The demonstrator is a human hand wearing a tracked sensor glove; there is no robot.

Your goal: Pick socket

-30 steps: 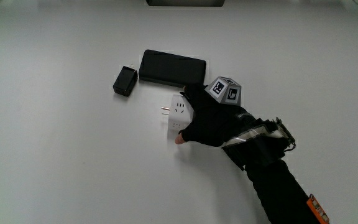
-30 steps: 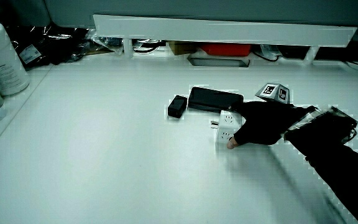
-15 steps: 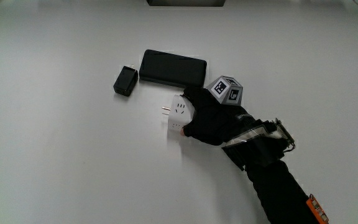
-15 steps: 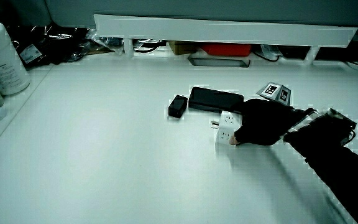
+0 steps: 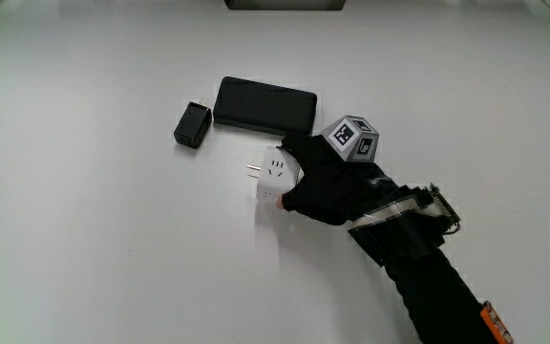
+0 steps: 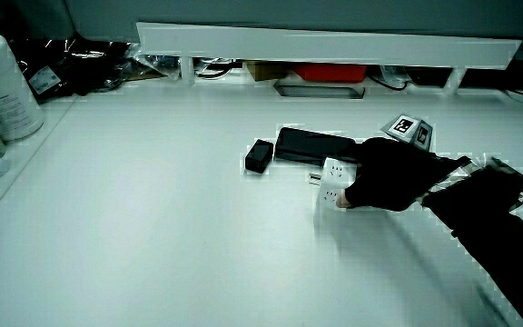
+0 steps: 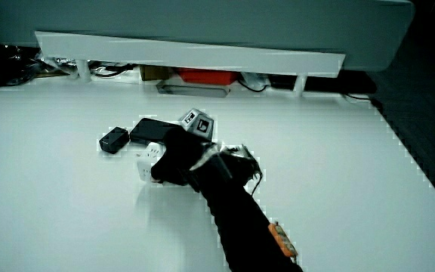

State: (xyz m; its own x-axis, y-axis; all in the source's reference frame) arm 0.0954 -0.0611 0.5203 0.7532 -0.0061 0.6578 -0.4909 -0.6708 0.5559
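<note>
We are at the grasping step: our gloved hand (image 5: 325, 186) is wrapped around the white cube-shaped plastic socket (image 5: 273, 177), the grip clamped on it, fingers over one edge and the thumb tip showing at the edge nearer to us. The socket lies on the white table (image 5: 94, 248), just beside the flat black rectangular device (image 5: 264, 104) and nearer to us than it; the small black charger block (image 5: 192, 124) sits close to that device's end. In both side views the socket (image 6: 331, 180) (image 7: 146, 159) peeks out from under the hand (image 6: 390, 176) (image 7: 177, 161). Whether it has left the table we cannot tell.

The next move, as we judge it, calls for a straight lift, keeping the hold firm and clearing the black device nearby.

Compared with a second ago, the hand has closed tighter: the thumb then lay out on the table beside the socket, and now presses against it. The socket, device and charger lie where they did.
</note>
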